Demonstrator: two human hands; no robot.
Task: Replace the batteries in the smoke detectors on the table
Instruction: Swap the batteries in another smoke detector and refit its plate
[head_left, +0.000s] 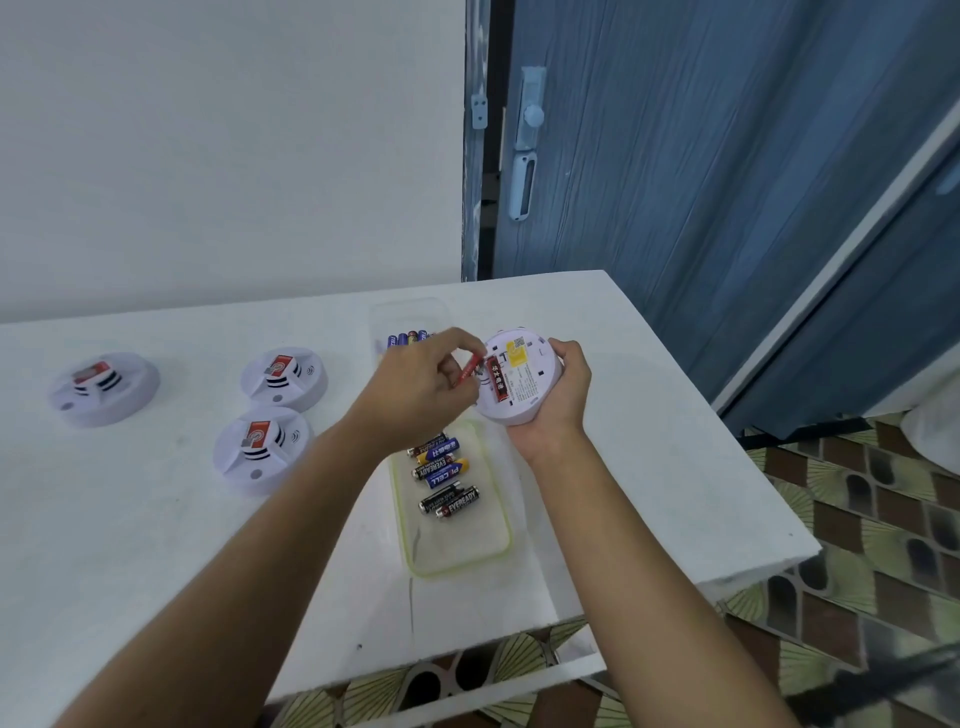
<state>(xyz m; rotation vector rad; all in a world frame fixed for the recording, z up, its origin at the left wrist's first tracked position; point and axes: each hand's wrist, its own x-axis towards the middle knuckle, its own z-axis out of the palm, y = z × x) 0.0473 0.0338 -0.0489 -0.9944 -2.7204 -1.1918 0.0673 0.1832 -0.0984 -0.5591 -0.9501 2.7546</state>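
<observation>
Head view: above the bench (649, 441), at one o'clock from the battery tray (506, 540), our right hand (550, 410) cups the smoke detector (524, 374) by its rim, light rigid plastic we judge, while our left hand (421, 384) pinches a small, likely slippery red battery (470, 370) at midbody.

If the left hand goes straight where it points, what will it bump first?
Probably the white smoke detector held by the right hand: the red battery in the left hand points at its battery slot, though depth is unclear.
</observation>
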